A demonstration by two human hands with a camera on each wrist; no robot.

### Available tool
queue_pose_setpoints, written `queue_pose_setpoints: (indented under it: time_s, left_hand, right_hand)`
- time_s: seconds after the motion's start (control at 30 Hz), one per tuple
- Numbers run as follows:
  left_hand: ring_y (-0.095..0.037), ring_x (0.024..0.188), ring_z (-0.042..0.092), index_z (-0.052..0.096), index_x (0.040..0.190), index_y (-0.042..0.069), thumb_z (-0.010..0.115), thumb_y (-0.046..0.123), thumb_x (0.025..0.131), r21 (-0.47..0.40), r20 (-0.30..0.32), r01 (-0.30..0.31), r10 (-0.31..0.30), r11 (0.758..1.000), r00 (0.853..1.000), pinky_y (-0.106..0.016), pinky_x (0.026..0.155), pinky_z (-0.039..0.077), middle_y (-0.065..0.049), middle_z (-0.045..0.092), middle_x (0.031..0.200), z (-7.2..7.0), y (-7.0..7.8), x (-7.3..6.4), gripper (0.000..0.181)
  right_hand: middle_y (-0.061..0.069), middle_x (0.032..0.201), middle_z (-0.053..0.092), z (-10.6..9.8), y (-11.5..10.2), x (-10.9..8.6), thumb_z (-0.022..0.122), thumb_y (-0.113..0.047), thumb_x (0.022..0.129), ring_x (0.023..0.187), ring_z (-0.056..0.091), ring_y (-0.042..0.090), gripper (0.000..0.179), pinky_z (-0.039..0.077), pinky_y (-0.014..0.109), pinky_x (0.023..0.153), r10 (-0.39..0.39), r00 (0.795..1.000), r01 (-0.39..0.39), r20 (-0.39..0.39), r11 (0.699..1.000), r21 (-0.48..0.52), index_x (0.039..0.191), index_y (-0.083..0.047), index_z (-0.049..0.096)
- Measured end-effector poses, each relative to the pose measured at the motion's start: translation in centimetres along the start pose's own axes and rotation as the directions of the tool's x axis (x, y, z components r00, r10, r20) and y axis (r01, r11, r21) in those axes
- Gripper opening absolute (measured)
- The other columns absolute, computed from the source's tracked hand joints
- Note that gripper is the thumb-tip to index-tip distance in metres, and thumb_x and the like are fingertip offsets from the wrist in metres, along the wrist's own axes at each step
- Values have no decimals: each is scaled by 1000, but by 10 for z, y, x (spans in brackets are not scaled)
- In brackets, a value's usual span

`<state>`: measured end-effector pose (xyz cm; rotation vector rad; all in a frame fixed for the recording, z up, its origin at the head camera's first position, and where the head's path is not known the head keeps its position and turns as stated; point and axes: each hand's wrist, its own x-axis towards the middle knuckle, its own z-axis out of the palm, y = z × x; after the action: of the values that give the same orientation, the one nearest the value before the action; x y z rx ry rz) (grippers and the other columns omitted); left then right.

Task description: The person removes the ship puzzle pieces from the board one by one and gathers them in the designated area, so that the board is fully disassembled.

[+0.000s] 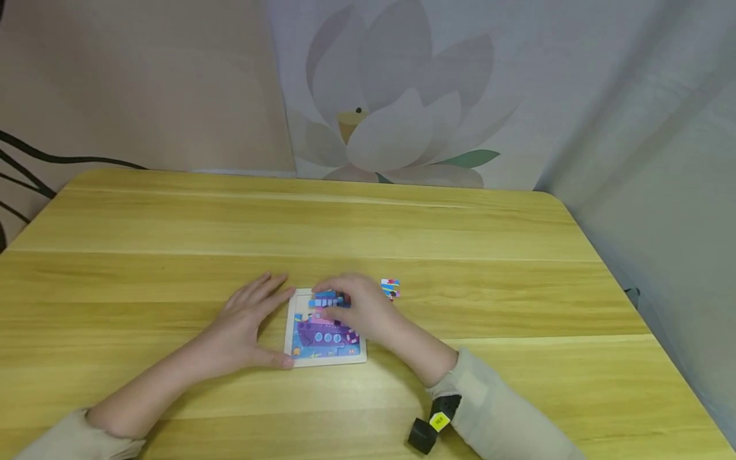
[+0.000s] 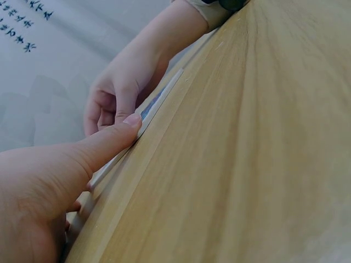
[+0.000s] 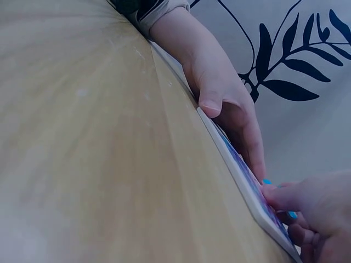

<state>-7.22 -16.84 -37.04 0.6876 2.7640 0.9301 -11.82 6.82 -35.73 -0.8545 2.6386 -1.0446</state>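
A white-framed jigsaw puzzle (image 1: 330, 363) with a purple and pink ship picture lies flat on the table. My left hand (image 1: 244, 329) rests at its left side, fingers straight and spread. The thumb touches the lower left corner and the index finger reaches the upper left corner. Over the upper right part of the picture, my right hand (image 1: 368, 310) pinches a puzzle piece between thumb and fingers. Blue edges of that piece (image 3: 292, 215) show in the right wrist view; the hand hides most of it. Just beyond this hand lies a loose colourful puzzle piece (image 1: 390, 287).
The wooden table (image 1: 489, 287) reaches back to a curtain (image 1: 402, 96) with a flower print. A black device with a yellow label (image 1: 439, 421) is strapped at the right sleeve. Dark cables (image 1: 75, 158) run at the far left.
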Motion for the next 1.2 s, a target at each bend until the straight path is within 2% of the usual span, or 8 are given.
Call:
queue_pose_setpoints:
  time_s: [0.13, 0.23, 0.33, 0.5, 0.67, 0.9, 1.0, 1.2]
  left_hand:
    - [-40, 142, 4, 36, 147, 3, 73, 71, 58, -1, 5, 12, -12, 1000, 1000, -67, 107, 2, -14, 15, 157, 0, 0, 1, 118]
    - [-40, 142, 3, 35, 147, 3, 75, 70, 58, -2, 10, 19, -19, 1000, 1000, -66, 107, 1, -14, 14, 158, 0, 0, 2, 118]
    - [-39, 142, 4, 35, 147, 3, 75, 70, 57, 5, 11, 20, -20, 1000, 1000, -65, 107, 1, -14, 14, 158, 1, 1, 3, 119]
    - [-39, 142, 4, 36, 146, 3, 74, 71, 57, 2, 5, 12, -12, 1000, 1000, -65, 108, 2, -14, 15, 157, 2, 1, 3, 119]
    - [-39, 142, 4, 36, 146, 3, 73, 72, 57, -3, 5, 12, -12, 1000, 1000, -65, 107, 1, -14, 15, 157, 3, 2, 4, 119]
    - [-38, 143, 3, 35, 148, 5, 74, 71, 57, 4, 14, 21, -22, 1000, 1000, -64, 108, 1, -13, 14, 158, 2, 3, 4, 119]
    - [-39, 143, 4, 35, 147, 5, 73, 72, 57, 4, 7, 11, -11, 1000, 1000, -64, 108, 1, -14, 15, 157, 3, 3, 4, 118]
    - [-38, 143, 3, 35, 148, 5, 74, 70, 57, 0, 8, 10, -10, 1000, 1000, -65, 108, 1, -14, 15, 157, 3, 4, 5, 118]
  right_hand:
    - [0, 119, 65, -1, 4, -1, 69, -16, 89, 100, 58, 11, 32, 48, 29, 87, -16, 1000, 16, -2, 999, 49, 121, -15, 67]
    - [0, 115, 66, -3, 5, -2, 66, -15, 91, 88, 58, 10, 29, 49, 27, 78, -18, 1000, 20, -18, 995, 98, 120, -15, 68]
    - [-1, 101, 68, -3, 6, -3, 66, -12, 91, 70, 52, 11, 26, 47, 24, 61, -17, 999, 24, -48, 988, 154, 117, -13, 70]
    - [-5, 78, 62, -6, 3, -7, 68, -8, 89, 58, 46, 11, 23, 40, 22, 50, -12, 993, 37, -116, 976, 215, 111, -11, 72]
    - [-9, 81, 62, -13, 4, -14, 70, -12, 88, 61, 45, 12, 21, 37, 22, 51, 15, 989, 20, -148, 972, 234, 109, -14, 73]
    - [-6, 79, 62, -23, 11, -26, 70, -11, 88, 61, 42, 12, 19, 34, 22, 53, 63, 984, -13, -165, 958, 285, 106, -14, 74]
    - [-4, 78, 62, -27, 15, -32, 72, -10, 86, 62, 42, 15, 19, 34, 22, 54, 75, 981, -17, -179, 951, 309, 104, -12, 75]
    - [-1, 88, 70, -37, 24, -43, 75, -10, 83, 66, 47, 17, 19, 38, 22, 57, 124, 970, -41, -210, 931, 362, 101, -8, 75]
